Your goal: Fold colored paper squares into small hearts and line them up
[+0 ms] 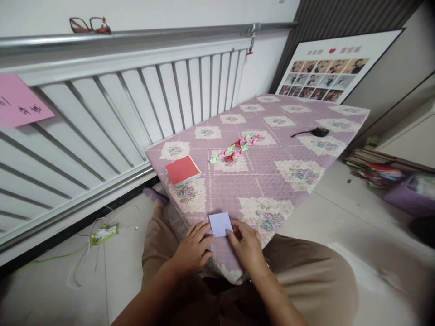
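A small pale lilac square of paper (220,223) lies on the near corner of a table with a purple floral quilted cloth (272,181). My left hand (193,246) rests on the cloth with its fingertips at the paper's left lower edge, fingers curled. My right hand (247,244) pinches the paper's lower right corner between thumb and forefinger. A row of small folded paper pieces (235,147) in pink, green and red lies farther out in the middle of the table. A stack of square papers with a red top sheet (182,170) sits at the table's left edge.
A black corded object (319,131) lies at the far right of the table. A white radiator-like railing (136,104) runs along the left, with glasses (90,25) on its ledge. A power strip (103,233) and cables lie on the floor at left; books (374,167) are piled at right.
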`<state>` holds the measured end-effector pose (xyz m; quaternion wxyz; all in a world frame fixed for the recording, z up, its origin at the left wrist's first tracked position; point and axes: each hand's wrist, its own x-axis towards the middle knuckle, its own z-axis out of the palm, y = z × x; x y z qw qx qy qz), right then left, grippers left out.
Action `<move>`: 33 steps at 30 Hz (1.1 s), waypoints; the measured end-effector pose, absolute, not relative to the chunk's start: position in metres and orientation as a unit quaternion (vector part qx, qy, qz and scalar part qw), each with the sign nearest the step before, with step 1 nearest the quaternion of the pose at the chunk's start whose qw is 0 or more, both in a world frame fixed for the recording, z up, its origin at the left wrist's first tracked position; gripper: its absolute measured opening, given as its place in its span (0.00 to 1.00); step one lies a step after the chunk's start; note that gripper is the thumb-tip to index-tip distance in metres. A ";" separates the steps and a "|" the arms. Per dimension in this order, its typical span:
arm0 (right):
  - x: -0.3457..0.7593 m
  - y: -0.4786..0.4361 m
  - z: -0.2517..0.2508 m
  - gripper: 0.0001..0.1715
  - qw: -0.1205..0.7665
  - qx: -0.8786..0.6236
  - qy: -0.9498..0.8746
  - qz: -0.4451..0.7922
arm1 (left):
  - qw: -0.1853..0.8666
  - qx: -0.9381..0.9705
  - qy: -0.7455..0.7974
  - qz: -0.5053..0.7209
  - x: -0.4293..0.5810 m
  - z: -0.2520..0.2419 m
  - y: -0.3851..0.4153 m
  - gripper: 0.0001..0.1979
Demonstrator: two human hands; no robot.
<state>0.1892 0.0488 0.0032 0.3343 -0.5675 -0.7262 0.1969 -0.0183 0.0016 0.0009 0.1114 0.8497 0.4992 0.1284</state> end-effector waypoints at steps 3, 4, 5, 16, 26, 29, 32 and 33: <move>0.188 0.047 0.003 0.12 0.333 -0.556 -0.748 0.145 | 0.111 0.846 0.503 0.137 -0.017 -0.001 0.000 0.23; 0.187 0.046 0.004 0.11 0.332 -0.549 -0.756 0.128 | 0.112 0.845 0.505 0.139 -0.017 -0.001 0.000 0.23; 0.187 0.045 0.004 0.10 0.333 -0.539 -0.765 0.116 | 0.113 0.843 0.506 0.141 -0.017 -0.002 -0.001 0.23; 0.193 0.041 0.016 0.12 0.394 -0.547 -0.699 0.238 | 0.214 0.713 0.562 0.360 -0.011 -0.002 0.002 0.28; 0.192 0.046 0.023 0.14 0.463 -0.549 -0.552 0.424 | 0.487 0.541 0.579 0.368 0.024 0.036 0.029 0.09; 0.205 0.050 0.017 0.16 0.478 -0.565 -0.570 0.356 | 0.533 0.477 0.584 0.383 0.028 0.032 0.036 0.08; 0.218 0.048 0.010 0.11 0.432 -0.540 -0.685 0.227 | 0.559 0.438 0.581 0.399 0.029 0.025 0.040 0.08; 0.220 0.046 0.009 0.10 0.406 -0.511 -0.734 0.187 | 0.564 0.430 0.580 0.400 0.029 0.024 0.041 0.08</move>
